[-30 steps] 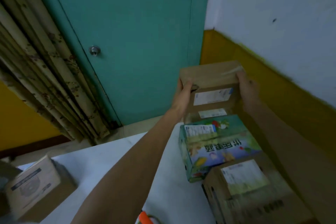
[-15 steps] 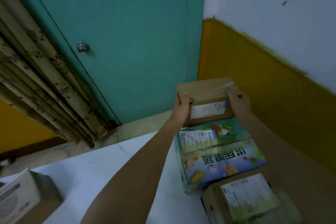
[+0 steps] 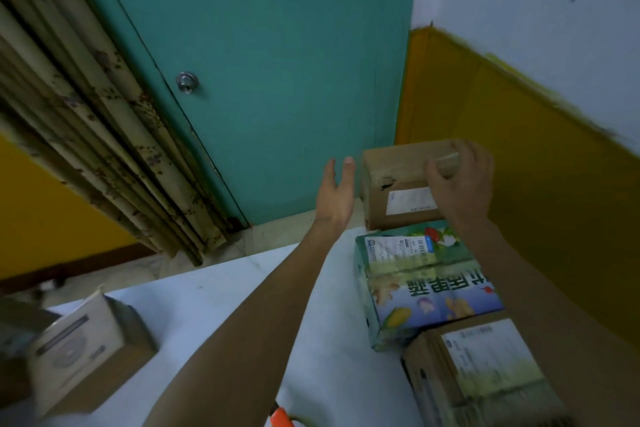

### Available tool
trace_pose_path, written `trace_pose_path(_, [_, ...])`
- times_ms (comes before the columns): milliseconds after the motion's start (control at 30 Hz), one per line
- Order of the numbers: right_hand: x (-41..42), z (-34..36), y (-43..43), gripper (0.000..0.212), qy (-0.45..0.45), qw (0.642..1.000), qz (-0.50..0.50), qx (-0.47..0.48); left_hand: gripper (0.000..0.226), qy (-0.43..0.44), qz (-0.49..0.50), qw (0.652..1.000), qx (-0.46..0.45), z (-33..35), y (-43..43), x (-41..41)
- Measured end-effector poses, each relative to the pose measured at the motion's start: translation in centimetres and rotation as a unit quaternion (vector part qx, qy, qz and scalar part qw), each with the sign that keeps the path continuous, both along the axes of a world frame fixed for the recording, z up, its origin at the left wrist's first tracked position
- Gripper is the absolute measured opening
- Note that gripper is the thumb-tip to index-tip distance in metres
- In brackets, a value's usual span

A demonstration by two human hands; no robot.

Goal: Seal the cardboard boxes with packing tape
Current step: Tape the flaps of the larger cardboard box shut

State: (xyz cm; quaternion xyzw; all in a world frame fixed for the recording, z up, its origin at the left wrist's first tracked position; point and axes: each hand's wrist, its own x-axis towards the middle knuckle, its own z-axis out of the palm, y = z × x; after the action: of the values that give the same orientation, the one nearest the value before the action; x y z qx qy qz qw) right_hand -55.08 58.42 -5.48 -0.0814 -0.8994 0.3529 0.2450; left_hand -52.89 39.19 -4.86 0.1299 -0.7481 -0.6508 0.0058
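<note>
A small brown cardboard box (image 3: 398, 177) with a white label stands at the far right end of the white table (image 3: 242, 291), just behind a colourful printed box (image 3: 426, 288). My right hand (image 3: 459, 180) holds its top right corner, thumb on the front face and fingers curled over the top, where a strip of clear tape shows. My left hand (image 3: 334, 192) hovers a little left of the box, fingers straight, touching nothing. An orange object (image 3: 278, 419) peeks in at the bottom edge; I cannot tell what it is.
A larger brown box (image 3: 485, 378) with a label lies nearest me on the right. Another cardboard box (image 3: 79, 350) sits at the table's left edge. A teal door (image 3: 277, 80), a curtain (image 3: 86, 114) and a yellow-and-white wall (image 3: 554, 184) close off the far side.
The brown box came down behind the colourful box. My left hand let go of its left side and drew away to the left; my right hand stays on it.
</note>
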Motion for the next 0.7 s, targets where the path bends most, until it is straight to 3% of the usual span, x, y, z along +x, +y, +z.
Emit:
trace_pose_path(133, [4.7, 2.5, -6.9, 0.028, -0.028, 0.988, 0.112, -0.098, 0.060, 0.029, 0.017, 0.999, -0.038, 0.9, -6.1, 6.1])
trace_pose_path(333, [13.5, 0.0, -18.5, 0.008, -0.115, 0.936, 0.260, -0.207, 0.045, -0.028, 0.103, 0.988, -0.107, -2.6, -17.4, 19.1])
trace_pose_path(500, [20.4, -4.4, -26.9, 0.010, -0.254, 0.886, 0.350, -0.170, 0.036, -0.101, 0.149, 0.978, -0.110, -5.8, -24.6, 31.4])
trace_pose_path(700, [27.8, -6.2, -38.4, 0.012, -0.340, 0.819, 0.451, -0.101, 0.024, -0.128, 0.259, 0.951, -0.109, -6.3, -33.3, 44.8])
